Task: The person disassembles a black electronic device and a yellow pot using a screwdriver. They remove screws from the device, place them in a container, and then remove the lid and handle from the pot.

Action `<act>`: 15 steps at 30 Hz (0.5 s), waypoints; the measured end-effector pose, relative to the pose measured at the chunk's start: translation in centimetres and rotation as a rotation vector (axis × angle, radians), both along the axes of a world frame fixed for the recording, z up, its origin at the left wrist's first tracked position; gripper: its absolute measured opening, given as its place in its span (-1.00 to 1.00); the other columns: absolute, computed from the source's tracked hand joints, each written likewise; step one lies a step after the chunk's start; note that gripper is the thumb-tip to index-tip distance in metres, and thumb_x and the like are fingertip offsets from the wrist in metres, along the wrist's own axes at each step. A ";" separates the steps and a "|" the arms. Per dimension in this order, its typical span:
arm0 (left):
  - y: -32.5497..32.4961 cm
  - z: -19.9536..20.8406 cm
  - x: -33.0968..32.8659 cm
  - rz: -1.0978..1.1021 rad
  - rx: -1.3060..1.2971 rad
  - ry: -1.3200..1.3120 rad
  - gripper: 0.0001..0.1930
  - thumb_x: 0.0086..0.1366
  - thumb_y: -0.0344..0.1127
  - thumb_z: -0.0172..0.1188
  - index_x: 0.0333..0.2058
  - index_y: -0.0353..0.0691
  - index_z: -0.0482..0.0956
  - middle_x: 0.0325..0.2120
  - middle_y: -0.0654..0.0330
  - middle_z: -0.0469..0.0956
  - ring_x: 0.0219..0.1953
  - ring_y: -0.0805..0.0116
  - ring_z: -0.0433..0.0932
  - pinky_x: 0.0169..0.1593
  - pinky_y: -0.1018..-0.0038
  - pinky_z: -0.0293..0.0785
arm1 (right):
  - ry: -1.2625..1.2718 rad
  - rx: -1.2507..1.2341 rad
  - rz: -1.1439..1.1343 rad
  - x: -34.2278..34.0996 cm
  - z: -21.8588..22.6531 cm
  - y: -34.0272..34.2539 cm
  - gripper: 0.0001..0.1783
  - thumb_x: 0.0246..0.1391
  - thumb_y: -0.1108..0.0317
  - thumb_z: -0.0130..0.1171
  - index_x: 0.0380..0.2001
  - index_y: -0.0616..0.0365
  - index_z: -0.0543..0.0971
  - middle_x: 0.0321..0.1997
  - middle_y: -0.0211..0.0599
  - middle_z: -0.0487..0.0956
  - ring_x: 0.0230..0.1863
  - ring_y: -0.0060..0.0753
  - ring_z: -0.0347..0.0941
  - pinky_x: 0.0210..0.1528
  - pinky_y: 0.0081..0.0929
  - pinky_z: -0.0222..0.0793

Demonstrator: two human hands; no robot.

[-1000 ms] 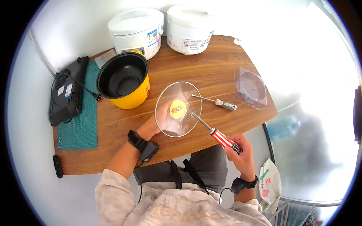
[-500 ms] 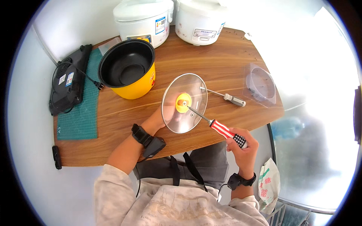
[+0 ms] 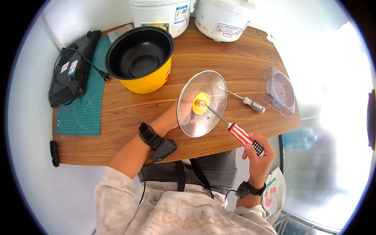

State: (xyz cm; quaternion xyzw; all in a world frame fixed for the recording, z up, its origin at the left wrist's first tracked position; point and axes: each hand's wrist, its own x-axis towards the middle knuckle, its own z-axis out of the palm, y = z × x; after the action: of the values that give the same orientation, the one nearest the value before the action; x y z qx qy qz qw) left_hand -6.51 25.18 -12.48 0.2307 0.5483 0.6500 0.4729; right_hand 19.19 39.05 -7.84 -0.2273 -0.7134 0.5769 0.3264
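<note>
A round glass lid (image 3: pixel 209 84) with a metal rim stands tilted above the table. My left hand (image 3: pixel 185 110), seen through the glass, is behind it with the fingers closed around the yellow knob (image 3: pixel 198 108) at its centre. My right hand (image 3: pixel 259 159) grips the striped red and white handle of a screwdriver (image 3: pixel 239 133). The screwdriver's tip meets the screw in the middle of the lid, or sits very close to it. On the table beyond the lid lies a second screwdriver (image 3: pixel 253 104) with a grey handle, its shaft partly seen through the glass.
A yellow pot (image 3: pixel 147 81) with a black inside stands left of the lid. Behind are two white rice cookers (image 3: pixel 160 13) (image 3: pixel 220 24). A green cutting mat (image 3: pixel 80 121) bears a black appliance (image 3: pixel 74 68) with a cord. At right sits a clear plastic tray (image 3: pixel 280 92).
In the picture, the lid, both hands and the screwdriver sit slightly farther right. The whole table has also shifted as the view moved. Both grips look the same.
</note>
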 end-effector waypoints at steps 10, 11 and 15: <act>0.0 0.2 0.2 -0.022 -0.001 0.182 -0.68 0.55 -0.19 -0.19 -0.02 -0.24 0.47 -0.31 0.16 0.56 -0.41 0.45 0.55 -0.41 0.57 0.47 | 0.007 -0.014 0.016 0.0 -0.3 0.0 -0.75 0.05 0.61 0.30 -0.15 0.35 0.62 -0.35 -0.29 0.63 -0.52 -0.65 0.48 -0.51 -0.69 0.37; 0.2 -0.5 0.1 -0.009 0.010 0.156 -0.69 0.55 -0.19 -0.19 -0.02 -0.24 0.48 -0.29 0.17 0.56 -0.36 0.46 0.56 -0.34 0.57 0.49 | 0.012 -0.004 0.019 0.0 -0.3 -0.1 -0.75 0.05 0.60 0.30 -0.15 0.35 0.62 -0.35 -0.28 0.62 -0.52 -0.65 0.48 -0.50 -0.69 0.37; 0.2 -0.5 0.2 0.007 0.010 0.203 -0.70 0.55 -0.19 -0.18 -0.06 -0.23 0.49 -0.28 0.19 0.55 -0.29 0.49 0.54 -0.22 0.57 0.47 | -0.012 0.056 0.044 0.0 -0.3 0.1 -0.73 0.06 0.59 0.31 -0.13 0.36 0.61 -0.34 -0.28 0.62 -0.52 -0.64 0.49 -0.50 -0.67 0.39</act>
State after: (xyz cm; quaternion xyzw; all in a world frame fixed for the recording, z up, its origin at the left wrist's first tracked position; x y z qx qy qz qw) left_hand -6.28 25.39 -12.95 0.2957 0.5911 0.6276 0.4115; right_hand 19.19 39.19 -8.19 -0.2054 -0.7361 0.5624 0.3156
